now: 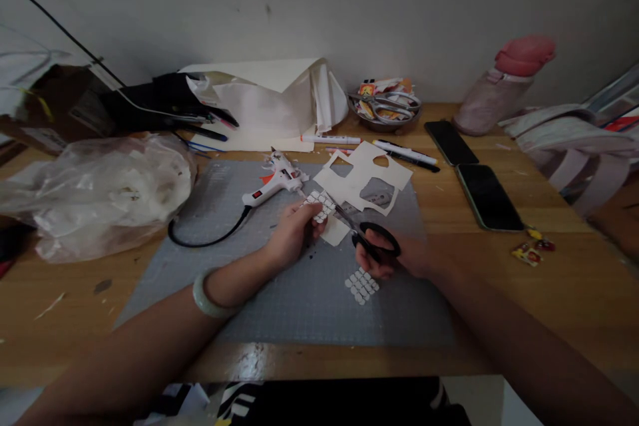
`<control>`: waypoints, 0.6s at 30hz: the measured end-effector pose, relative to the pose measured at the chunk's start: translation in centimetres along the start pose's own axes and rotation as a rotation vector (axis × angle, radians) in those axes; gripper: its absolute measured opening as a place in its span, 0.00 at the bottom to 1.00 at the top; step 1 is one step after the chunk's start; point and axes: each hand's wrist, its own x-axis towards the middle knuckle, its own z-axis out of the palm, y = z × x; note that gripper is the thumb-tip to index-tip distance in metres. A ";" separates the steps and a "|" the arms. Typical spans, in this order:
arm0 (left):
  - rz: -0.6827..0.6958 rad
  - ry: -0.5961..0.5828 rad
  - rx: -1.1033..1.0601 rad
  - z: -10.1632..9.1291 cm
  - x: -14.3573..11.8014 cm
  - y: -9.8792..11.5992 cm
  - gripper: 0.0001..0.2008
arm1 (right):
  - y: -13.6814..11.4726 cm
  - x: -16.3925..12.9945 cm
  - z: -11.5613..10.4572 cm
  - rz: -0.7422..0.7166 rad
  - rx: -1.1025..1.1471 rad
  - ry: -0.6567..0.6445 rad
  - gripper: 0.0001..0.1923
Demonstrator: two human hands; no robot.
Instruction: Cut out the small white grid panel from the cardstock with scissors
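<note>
Between thumb and fingers, my left hand (295, 229) pinches a small white paper cutout (324, 205) marked with dark-outlined rounded cells. My right hand (387, 256) has its fingers through the black handles of a pair of scissors (380, 241). The blades point up and left, at the right edge of the cutout; whether they touch it I cannot tell. A similar patterned cutout (362, 286) lies on the grey cutting mat (279, 309) just below my right hand. A plain piece of white paper (335, 231) rests on the mat between my hands.
A white glue gun (274, 180) with a black cord lies left of my hands. Beyond them is a white sheet with cut-out holes (364, 173), near several markers (407, 152). Two phones (489, 196) and a pink-capped bottle (499, 90) stand right; a plastic bag (114, 193) lies left.
</note>
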 end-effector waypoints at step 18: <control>-0.005 0.027 -0.064 -0.1 0.4 -0.3 0.18 | 0.8 0.6 -0.7 -0.042 0.003 -0.074 0.34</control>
